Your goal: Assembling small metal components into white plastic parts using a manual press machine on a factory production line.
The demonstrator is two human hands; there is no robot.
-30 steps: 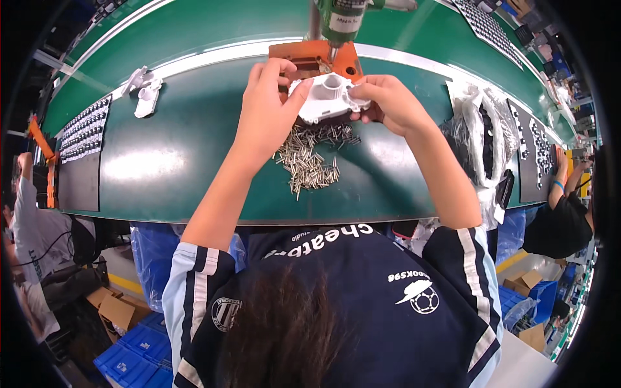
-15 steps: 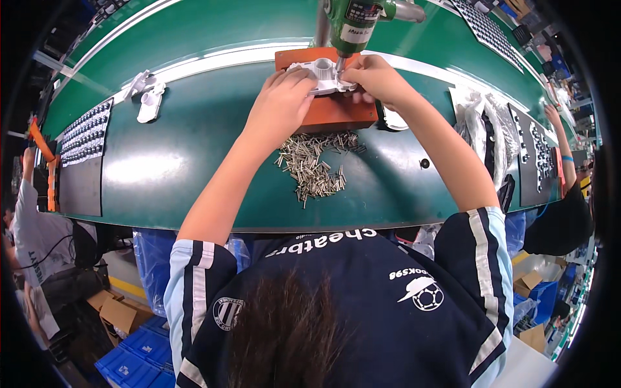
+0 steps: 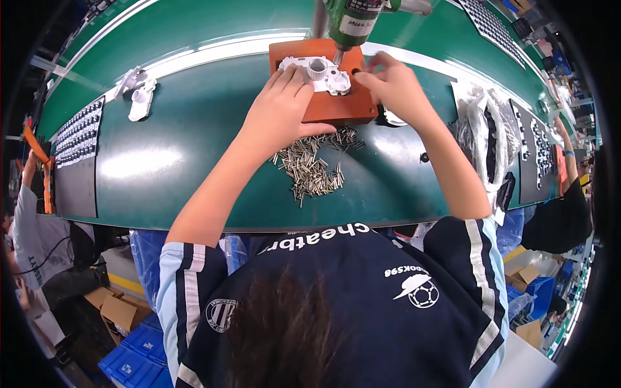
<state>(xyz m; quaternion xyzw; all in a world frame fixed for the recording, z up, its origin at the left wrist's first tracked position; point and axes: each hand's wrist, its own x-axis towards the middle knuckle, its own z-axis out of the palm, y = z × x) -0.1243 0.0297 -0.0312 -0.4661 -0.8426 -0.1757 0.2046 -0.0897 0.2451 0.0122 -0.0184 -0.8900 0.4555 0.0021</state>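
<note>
A white plastic housing [image 3: 337, 82] with a round collar lies on the orange block [image 3: 343, 114] under the green press [image 3: 352, 27]. My left hand [image 3: 278, 107] rests over the housing's left part, fingers stretched flat and thumb spread along the block's front edge. Just right of the block hovers my right hand [image 3: 394, 87], apart from the housing. Its fingers are bent, with a gap between thumb and forefinger; I make out nothing held there. Loose small metal pins [image 3: 307, 171] form a pile in front of the block.
More white housings [image 3: 141, 100] lie on the green tabletop [image 3: 213, 129] at left. Trays of small dark parts [image 3: 79, 132] stand at far left. Clear plastic bags [image 3: 482, 126] sit at right. Another person's arm [image 3: 566, 139] reaches in at far right.
The housing, held tilted in both hands before, now lies lower on the block. My right hand has come off it to the right; my left hand has flattened, its thumb spread.
</note>
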